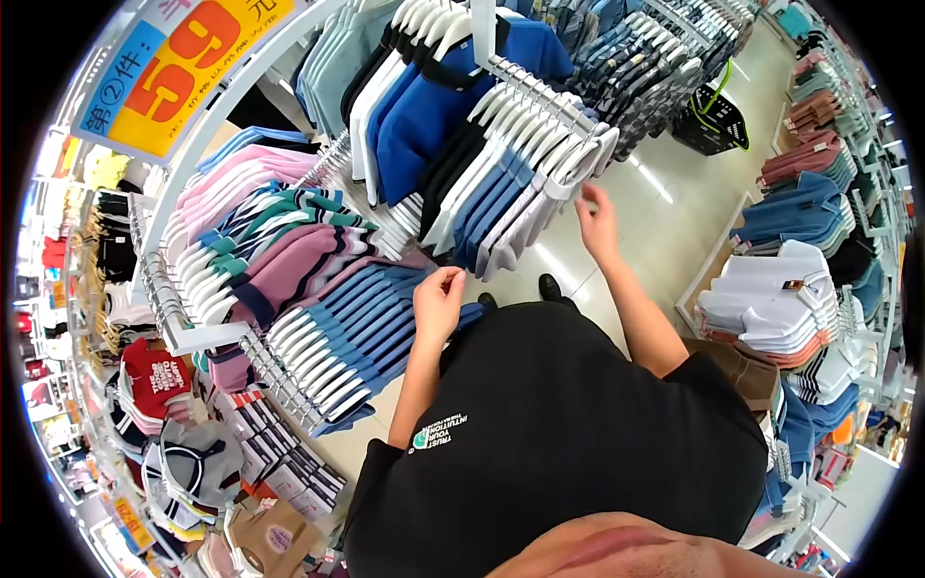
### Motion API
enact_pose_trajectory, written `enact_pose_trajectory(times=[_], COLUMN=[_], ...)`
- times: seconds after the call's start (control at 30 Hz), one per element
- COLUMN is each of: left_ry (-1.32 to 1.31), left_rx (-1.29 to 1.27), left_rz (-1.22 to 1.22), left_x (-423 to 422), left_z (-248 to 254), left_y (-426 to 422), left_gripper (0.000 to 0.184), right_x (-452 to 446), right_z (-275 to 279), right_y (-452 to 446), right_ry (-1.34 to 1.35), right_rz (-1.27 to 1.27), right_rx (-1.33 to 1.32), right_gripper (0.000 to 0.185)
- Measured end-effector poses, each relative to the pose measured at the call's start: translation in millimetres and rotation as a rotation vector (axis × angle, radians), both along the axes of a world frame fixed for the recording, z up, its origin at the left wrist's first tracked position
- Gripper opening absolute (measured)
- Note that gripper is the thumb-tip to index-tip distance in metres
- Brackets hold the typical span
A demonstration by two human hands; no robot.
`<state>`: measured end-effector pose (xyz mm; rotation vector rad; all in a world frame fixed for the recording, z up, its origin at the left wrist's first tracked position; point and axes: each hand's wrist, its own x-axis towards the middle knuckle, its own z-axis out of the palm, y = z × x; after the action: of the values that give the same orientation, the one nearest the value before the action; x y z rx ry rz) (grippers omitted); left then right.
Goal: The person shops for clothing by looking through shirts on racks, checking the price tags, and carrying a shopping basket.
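My left hand (439, 301) is raised beside the blue shirts (361, 308) hanging on the near rack, its fingers curled together; whether anything is between them is too small to tell. Near the end of the row of pale grey shirts (528, 217) on white hangers is my right hand (596, 220), with its fingers bent and apart and nothing in them. Between the two hands hang blue-and-white shirts (489, 204). Bright blue shirts (409, 130) hang further back on the same stand.
A metal rack rail (207, 336) ends at the left, with a price sign (178, 72) above. A black basket with a green handle (711, 127) stands on the floor ahead. More clothes racks line the right side, and packaged goods (279, 453) lie at lower left.
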<state>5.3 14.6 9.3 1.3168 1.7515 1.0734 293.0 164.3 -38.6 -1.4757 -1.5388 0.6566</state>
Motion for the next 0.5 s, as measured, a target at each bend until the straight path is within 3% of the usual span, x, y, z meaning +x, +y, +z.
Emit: enact_pose_trajectory(times=[0.03,0.13,0.17,0.3,0.5], left_ry=[0.002,-0.005,0.014,0.099,0.322], left_rx=[0.014,0.012,0.003,0.0,0.057], left_rz=[-0.003,-0.049,-0.059,-0.074,-0.048], left_x=[9.7,34.8,40.4,52.3,55.3], left_z=[4.5,14.2,16.3,18.0,12.5], left_y=[5.6,15.0,19.0,30.5,45.6], left_gripper=[0.015,0.016,0.016,0.017,0.023], right_x=[-3.3,-7.1,-4.3,-9.4,3.3], right_z=[19.0,51.1,38.0,32.6,23.2], right_y=[5.4,14.7,17.8,4.0,-1.8], right_ry=[0.03,0.037,0.029,0.013,0.052], right_rz=[-0.007,0.112,0.184,0.316,0.319], right_rx=[0.147,0.062,-0.041,-0.019,-0.006], right_gripper=[0.03,0.027,0.025,0.022,0.019])
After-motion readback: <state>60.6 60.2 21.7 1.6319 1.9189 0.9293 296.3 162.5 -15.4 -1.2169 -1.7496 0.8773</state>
